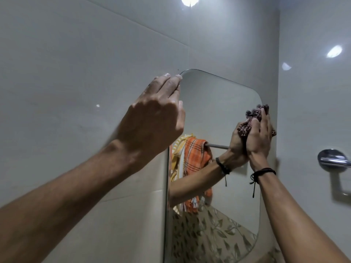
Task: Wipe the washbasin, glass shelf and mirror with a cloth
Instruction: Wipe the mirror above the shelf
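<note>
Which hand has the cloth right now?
The right hand, holding the bunched reddish cloth against the mirror; the left hand only touches its top corner.

Lamp glare is reflected in the glossy wall tiles (pixel 76 54) at top centre and upper right; the frame's edges are bowed by wide-angle distortion.

The cloth (pixel 255 112) is dark red-brown with small pale spots. The wall (pixel 76 73) is pale grey-white and shiny. In the mirror (pixel 218 103) you can see an orange towel (pixel 195 154) with dark checked lines. Just left of it is a striped towel (pixel 177 147), yellow and white. Lower in the mirror is a tan tile (pixel 205 234) with brown leaves. The wrist band (pixel 263 172) is black string. The holder (pixel 331 158) on the right is shiny silver.
</note>
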A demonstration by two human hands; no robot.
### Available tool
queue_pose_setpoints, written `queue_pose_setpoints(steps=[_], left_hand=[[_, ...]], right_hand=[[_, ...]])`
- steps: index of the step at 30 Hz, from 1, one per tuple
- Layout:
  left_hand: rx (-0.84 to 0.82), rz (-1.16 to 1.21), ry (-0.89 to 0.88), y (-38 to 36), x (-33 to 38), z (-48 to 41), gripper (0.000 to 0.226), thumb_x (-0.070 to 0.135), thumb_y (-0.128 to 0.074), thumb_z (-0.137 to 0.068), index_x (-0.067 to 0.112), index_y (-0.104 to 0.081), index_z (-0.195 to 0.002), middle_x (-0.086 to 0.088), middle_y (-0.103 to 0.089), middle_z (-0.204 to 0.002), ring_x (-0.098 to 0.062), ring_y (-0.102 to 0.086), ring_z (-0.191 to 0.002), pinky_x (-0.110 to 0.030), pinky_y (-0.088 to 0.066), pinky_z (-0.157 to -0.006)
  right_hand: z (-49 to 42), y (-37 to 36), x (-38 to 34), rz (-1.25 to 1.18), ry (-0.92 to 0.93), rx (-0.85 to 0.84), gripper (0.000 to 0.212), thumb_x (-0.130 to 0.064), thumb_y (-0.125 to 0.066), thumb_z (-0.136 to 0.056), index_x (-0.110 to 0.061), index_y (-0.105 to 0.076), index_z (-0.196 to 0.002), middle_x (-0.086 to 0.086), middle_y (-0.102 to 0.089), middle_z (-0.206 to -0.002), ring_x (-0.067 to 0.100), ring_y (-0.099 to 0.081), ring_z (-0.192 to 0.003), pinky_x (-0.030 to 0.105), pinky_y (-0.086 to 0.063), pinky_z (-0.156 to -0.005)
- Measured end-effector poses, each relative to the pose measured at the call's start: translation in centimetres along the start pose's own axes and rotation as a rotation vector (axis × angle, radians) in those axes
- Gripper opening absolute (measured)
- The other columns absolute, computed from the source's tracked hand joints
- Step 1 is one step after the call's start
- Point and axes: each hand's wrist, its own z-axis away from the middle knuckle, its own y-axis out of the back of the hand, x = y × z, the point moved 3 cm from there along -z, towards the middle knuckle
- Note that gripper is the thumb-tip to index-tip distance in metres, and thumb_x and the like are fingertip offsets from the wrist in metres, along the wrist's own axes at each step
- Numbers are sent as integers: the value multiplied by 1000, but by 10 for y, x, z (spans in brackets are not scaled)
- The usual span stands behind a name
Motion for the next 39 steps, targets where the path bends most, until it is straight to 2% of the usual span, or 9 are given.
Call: queue_pose_setpoints(steps=[4,8,11,14,20,25,30,33,39], left_hand=[[0,52,17,-2,-3,0,46,8,-45,-91,-2,-60,-133,-9,-57,-143,-22,-49,-134,-23,-36,-110],[10,134,59,-2,-9,-3,50,4,-42,-86,7,-65,-130,0,-60,-141,-17,-50,-135,-35,-51,-102],[6,146,48,2,-14,-6,54,2,-37,-86,15,-68,-128,7,-62,-138,-14,-52,-133,-40,-56,-93],[-4,142,5,4,-20,-7,60,7,-33,-80,17,-67,-128,11,-60,-140,-13,-50,-134,-40,-58,-93],[-19,132,-36,2,-20,-4,59,-5,-45,-77,10,-65,-131,5,-59,-142,-17,-50,-134,-38,-53,-96],[1,112,-39,-2,-21,-4,55,0,-38,-83,10,-64,-131,4,-59,-142,-17,-52,-133,-42,-57,-94],[28,106,-23,-7,-17,-2,42,10,-52,-90,11,-67,-129,4,-60,-141,-14,-53,-132,-40,-56,-95],[34,74,-23,-8,-16,-2,37,21,-51,-96,11,-68,-127,4,-61,-140,-15,-54,-131,-40,-56,-94],[49,35,-5,-6,-14,-4,38,24,-47,-97,13,-68,-127,7,-62,-138,-13,-54,-130,-36,-54,-94]], right_hand=[[23,-7,-21,36,30,10,60,-52,-26,-95,-43,-26,-155,-7,-17,-167,11,-10,-154,39,-7,-126],[69,-22,-75,51,276,-32,58,-50,-25,-99,-42,-22,-157,-8,-12,-168,13,-5,-154,45,-7,-124],[119,-39,-118,66,433,-54,60,-47,-28,-97,-39,-26,-157,-9,-13,-168,13,-6,-155,49,-9,-124],[163,-49,-141,112,535,-64,62,-41,-35,-94,-38,-30,-155,-8,-16,-167,14,-7,-155,55,-17,-122],[209,-41,-129,111,674,-86,56,-34,-39,-96,-29,-40,-152,-1,-24,-165,18,-13,-155,47,-20,-123],[189,-34,-110,103,804,-90,53,-35,-40,-97,-27,-42,-149,3,-32,-162,23,-21,-153,57,-26,-118],[114,-26,-65,76,565,-58,58,-38,-33,-96,-33,-35,-154,-5,-23,-166,16,-13,-154,58,-22,-120],[74,-17,-33,46,424,-43,56,-43,-32,-98,-38,-33,-154,-10,-20,-166,12,-10,-154,49,-18,-124],[36,-1,9,48,228,-1,56,-48,-29,-99,-39,-32,-154,-6,-21,-166,13,-12,-154,39,-12,-125]])
